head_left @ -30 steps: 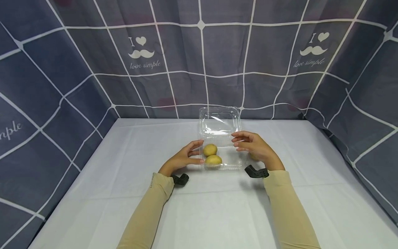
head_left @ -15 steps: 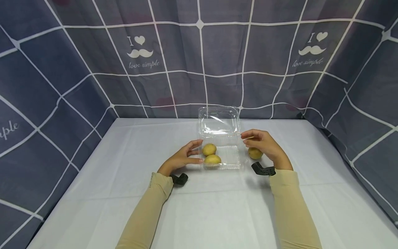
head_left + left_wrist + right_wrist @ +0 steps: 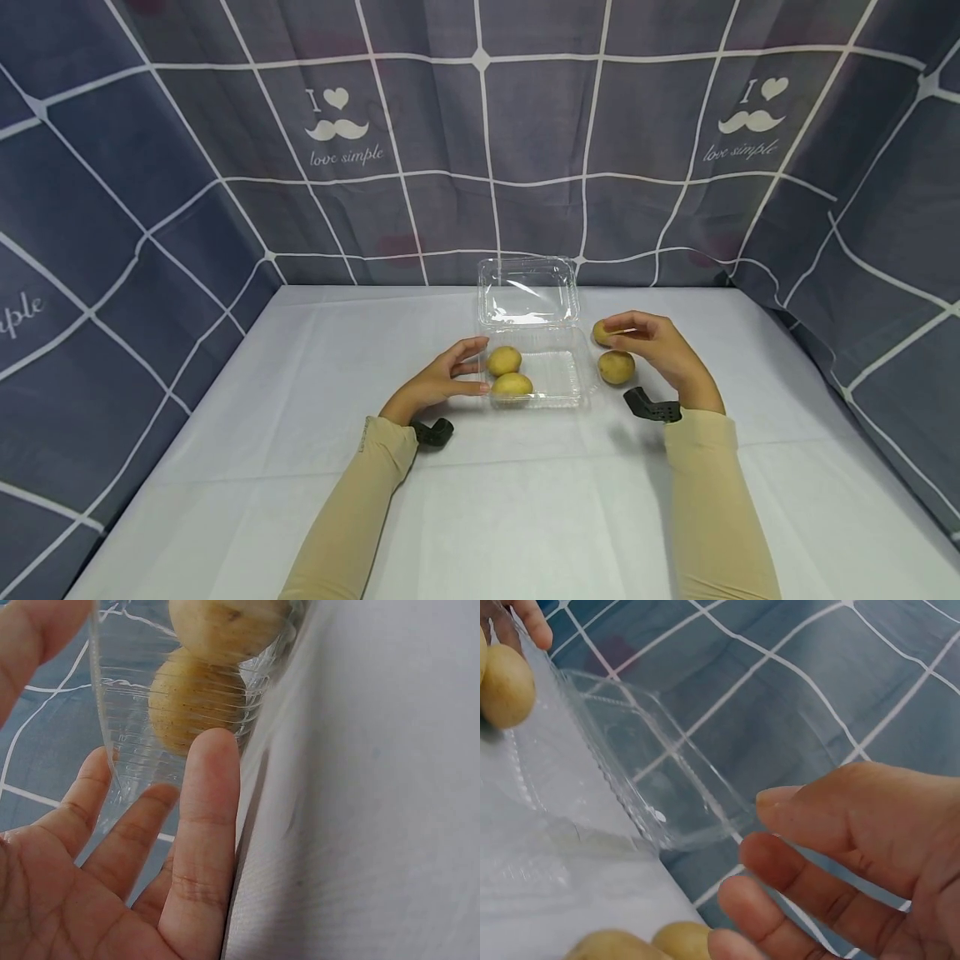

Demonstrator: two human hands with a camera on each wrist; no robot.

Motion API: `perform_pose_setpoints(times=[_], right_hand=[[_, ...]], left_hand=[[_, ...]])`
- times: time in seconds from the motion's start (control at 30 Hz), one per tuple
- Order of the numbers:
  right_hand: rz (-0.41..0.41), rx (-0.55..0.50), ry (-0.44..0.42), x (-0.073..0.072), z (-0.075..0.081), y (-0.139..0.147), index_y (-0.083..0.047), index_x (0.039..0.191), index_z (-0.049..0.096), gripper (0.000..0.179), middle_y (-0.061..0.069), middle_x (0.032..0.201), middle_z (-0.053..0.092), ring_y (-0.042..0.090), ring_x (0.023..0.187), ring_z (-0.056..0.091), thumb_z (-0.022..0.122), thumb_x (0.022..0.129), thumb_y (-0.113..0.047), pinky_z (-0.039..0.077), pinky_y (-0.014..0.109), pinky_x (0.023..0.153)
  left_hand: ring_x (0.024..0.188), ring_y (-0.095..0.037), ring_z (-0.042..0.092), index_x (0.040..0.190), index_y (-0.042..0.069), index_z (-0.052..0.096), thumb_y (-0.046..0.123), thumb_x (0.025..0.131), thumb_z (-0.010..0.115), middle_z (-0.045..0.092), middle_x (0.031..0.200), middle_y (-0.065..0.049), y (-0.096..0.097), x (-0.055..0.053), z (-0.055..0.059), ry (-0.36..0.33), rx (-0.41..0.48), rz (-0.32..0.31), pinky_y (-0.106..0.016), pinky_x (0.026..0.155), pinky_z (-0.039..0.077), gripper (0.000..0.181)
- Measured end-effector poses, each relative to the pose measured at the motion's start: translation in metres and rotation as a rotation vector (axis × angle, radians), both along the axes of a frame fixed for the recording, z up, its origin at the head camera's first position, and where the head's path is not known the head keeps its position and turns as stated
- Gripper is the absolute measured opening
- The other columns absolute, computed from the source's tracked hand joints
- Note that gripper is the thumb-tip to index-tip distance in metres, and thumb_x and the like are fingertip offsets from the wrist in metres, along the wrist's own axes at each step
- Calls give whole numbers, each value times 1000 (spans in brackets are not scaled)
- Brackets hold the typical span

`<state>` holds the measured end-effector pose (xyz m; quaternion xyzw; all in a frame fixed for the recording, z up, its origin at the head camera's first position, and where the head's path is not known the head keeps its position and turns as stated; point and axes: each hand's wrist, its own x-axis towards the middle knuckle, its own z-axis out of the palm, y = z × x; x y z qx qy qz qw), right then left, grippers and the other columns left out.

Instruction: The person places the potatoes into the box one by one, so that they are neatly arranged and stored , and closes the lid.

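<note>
Left hand [image 3: 442, 379]: loosely spread at box [image 3: 553, 372]. Right hand [image 3: 660, 348]: parted at far potato [image 3: 600, 333]. Gripping nothing. Presumably loading; next, pinch.

Head view: from above, behind both hands, facing forward and down; worktop [image 3: 525, 517] and gridded cloth [image 3: 435, 212] shown wide. Left wrist view: close, turned sideways, past the left hand [image 3: 437, 379] into the clear container [image 3: 551, 402]. Right wrist view: close, tilted, past the right hand [image 3: 663, 354] toward the raised lid [image 3: 528, 292]. All three share container and cloth.
</note>
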<state>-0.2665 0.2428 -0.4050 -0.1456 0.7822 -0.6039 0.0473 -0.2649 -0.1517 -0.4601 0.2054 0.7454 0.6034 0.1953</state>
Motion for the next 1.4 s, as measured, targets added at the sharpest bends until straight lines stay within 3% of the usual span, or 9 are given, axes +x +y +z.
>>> perform_pose_setpoints(times=[0.23,0.6,0.93,1.2,1.4], right_hand=[[-40,96,-53,1,-2,11,12,142,59,46,13,137,68,2,107,66,73,104,-9,50,17,97],[-76,49,-97,-1,-16,24,13,143,57,49,-5,119,74,2,104,67,74,102,-7,53,17,92],[-65,84,-145,-3,-29,32,13,149,52,56,12,137,65,0,106,65,73,104,-12,55,20,92],[-29,16,-201,-4,-42,36,11,148,52,54,-13,116,70,4,106,65,73,102,-9,51,22,92],[6,5,-175,-4,-47,39,12,147,53,53,-14,120,68,4,110,64,73,101,-6,46,21,98]], left_hand=[[154,-44,40,169,8,31,2,95,80,31,175,-13,1,0,0,3,-9,6,-57,124,39,89],[156,-44,38,169,7,30,1,95,80,31,175,-13,2,0,-1,-5,-3,5,-55,123,40,89],[155,-44,38,169,9,31,5,96,81,31,175,-13,1,0,-1,8,-22,5,-58,125,37,89],[155,-44,38,169,8,30,6,96,81,31,175,-14,1,0,-2,9,-21,4,-58,125,38,89],[155,-44,38,169,7,30,5,96,81,31,175,-14,1,0,-2,11,-18,4,-57,125,37,89]])
